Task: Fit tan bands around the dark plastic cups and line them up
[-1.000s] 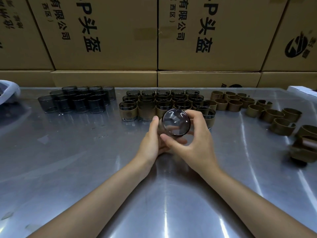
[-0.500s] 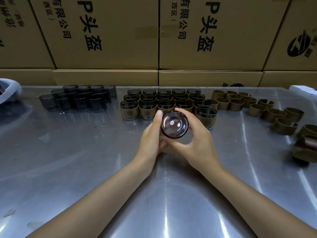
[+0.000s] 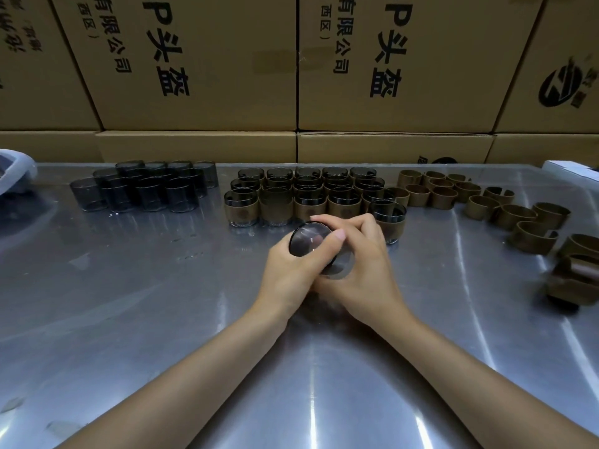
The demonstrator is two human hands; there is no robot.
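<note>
Together, the left hand (image 3: 288, 273) and right hand (image 3: 359, 270) are gripping one dark cup (image 3: 309, 243) on its side, its round base facing the camera, just in front of the banded cups (image 3: 311, 197). Bare cups (image 3: 146, 189) are standing left of that block, loose tan bands (image 3: 470, 197) lying to its right.

We count about ten bare dark translucent plastic cups (image 3: 146, 189) clustered at far left, though overlaps blur the tally. About seventeen dark cups wrapped in tan bands (image 3: 308, 192) stand in rows at centre. Roughly sixteen loose tan paper bands (image 3: 479, 199) lie at right. We see two hands and one dark cup held between them (image 3: 308, 243).
</note>
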